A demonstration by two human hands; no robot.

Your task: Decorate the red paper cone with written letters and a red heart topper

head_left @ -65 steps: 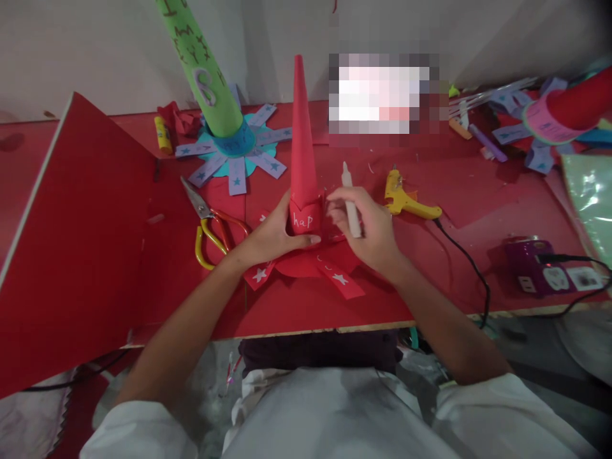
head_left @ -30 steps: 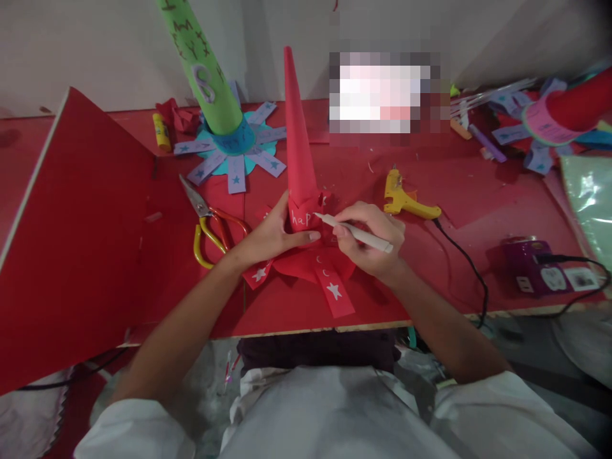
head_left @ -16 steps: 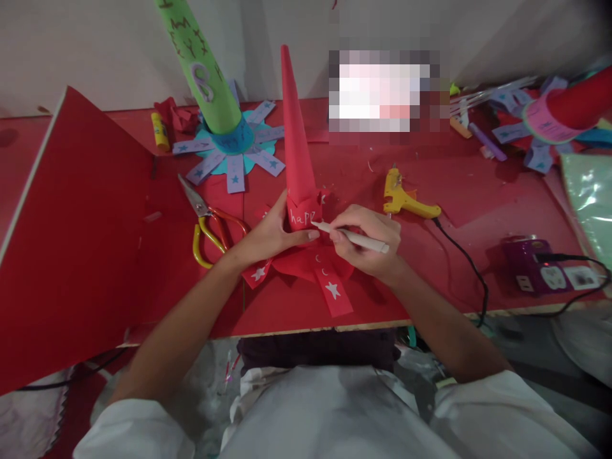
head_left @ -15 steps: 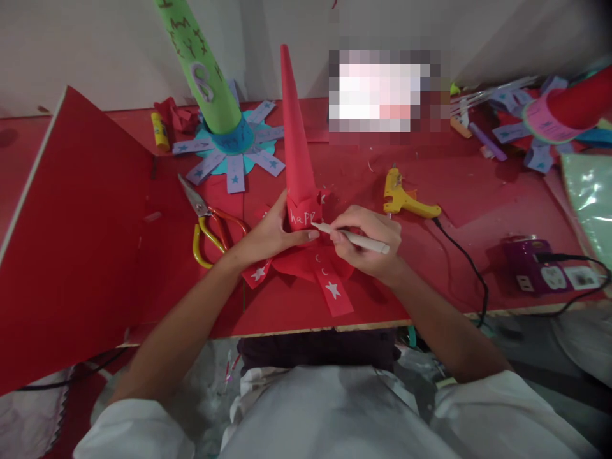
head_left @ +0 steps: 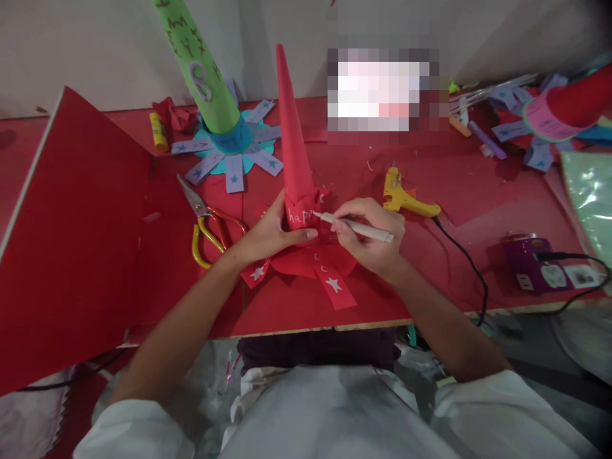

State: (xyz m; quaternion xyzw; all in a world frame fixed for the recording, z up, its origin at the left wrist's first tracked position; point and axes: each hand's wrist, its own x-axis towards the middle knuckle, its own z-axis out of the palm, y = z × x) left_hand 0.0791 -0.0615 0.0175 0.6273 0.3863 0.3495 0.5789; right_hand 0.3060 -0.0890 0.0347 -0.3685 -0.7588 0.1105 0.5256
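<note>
A tall red paper cone hat (head_left: 294,146) stands upright on the red table, with white letters "happ" on the band round its lower part. My left hand (head_left: 272,233) grips the base of the cone, its thumb across the front below the letters. In my right hand (head_left: 375,233) is a white pen (head_left: 356,226), held like a pencil, its tip at the right end of the letters. Beneath the cone spreads a round red brim, and red strips (head_left: 336,290) with white stars and crescents hang from it.
Scissors (head_left: 210,223) with yellow and orange handles lie left of my left hand. A green cone hat (head_left: 205,83) stands behind. To the right are a yellow glue gun (head_left: 408,201) with a black cord and a purple power box (head_left: 533,268). A red board (head_left: 81,236) rises at left.
The pen tip and my right hand have shifted slightly up and right. The cone has turned a little, and its front strip has swung slightly right.
</note>
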